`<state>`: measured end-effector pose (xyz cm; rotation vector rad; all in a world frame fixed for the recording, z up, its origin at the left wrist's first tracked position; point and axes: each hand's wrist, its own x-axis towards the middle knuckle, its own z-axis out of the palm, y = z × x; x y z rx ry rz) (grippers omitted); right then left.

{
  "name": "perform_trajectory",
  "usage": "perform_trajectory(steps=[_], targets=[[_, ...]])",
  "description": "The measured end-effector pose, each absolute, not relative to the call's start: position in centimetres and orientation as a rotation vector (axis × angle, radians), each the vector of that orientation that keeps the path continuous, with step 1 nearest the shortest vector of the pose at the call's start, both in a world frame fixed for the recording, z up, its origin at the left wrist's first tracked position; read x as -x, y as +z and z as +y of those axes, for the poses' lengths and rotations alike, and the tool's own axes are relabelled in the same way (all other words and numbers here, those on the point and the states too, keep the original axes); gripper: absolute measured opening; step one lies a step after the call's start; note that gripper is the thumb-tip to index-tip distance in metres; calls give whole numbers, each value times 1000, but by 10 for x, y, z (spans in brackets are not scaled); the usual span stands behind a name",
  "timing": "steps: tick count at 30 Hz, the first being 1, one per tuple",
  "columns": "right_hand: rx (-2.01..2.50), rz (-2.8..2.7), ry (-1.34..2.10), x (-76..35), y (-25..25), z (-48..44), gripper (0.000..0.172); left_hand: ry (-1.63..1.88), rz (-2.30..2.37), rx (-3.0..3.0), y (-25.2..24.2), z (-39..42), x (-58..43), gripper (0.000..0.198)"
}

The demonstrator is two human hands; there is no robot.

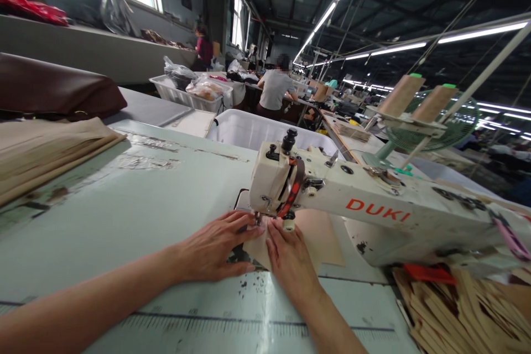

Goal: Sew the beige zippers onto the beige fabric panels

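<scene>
A beige piece of fabric lies under the head of a white sewing machine marked DUKI. My left hand rests with fingers stretched out at the left of the presser foot, its fingertips at the fabric's edge. Just right of the foot, my right hand lies flat on the fabric, fingers extended. The needle point is hidden by the machine head and my fingers. Two tan thread cones stand on a holder behind the machine's arm.
Folded beige fabric and a dark red leather piece lie at the left. A white bin stands behind the table. Cut tan pieces are stacked at lower right, near pink-handled scissors. A person sits further back.
</scene>
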<state>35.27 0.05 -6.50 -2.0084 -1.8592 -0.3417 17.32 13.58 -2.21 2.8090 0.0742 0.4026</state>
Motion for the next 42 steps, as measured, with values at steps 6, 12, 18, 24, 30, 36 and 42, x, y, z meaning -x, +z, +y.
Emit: perform_trajectory(steps=[6, 12, 18, 24, 30, 36, 42], targets=[[2064, -1916, -250, -363, -40, 3, 32, 400, 61, -2805, -21, 137, -172, 68], [2135, -2005, -292, -396, -17, 4, 24, 392, 109, -2798, -22, 133, -162, 60], [2275, -1911, -341, -368, -12, -23, 31, 475, 311, -2765, -26, 122, -144, 43], [2141, -1938, -237, -350, -26, -13, 41, 409, 171, -2795, -20, 123, -149, 58], [2069, -1940, -46, -346, -45, -13, 48, 349, 57, -2808, -16, 128, -156, 68], [2054, -1903, -45, -344, -44, -15, 48, 408, 27, -2823, -23, 127, -155, 65], [2062, -1884, -58, -347, -48, -10, 47, 349, 64, -2829, -26, 134, -155, 69]])
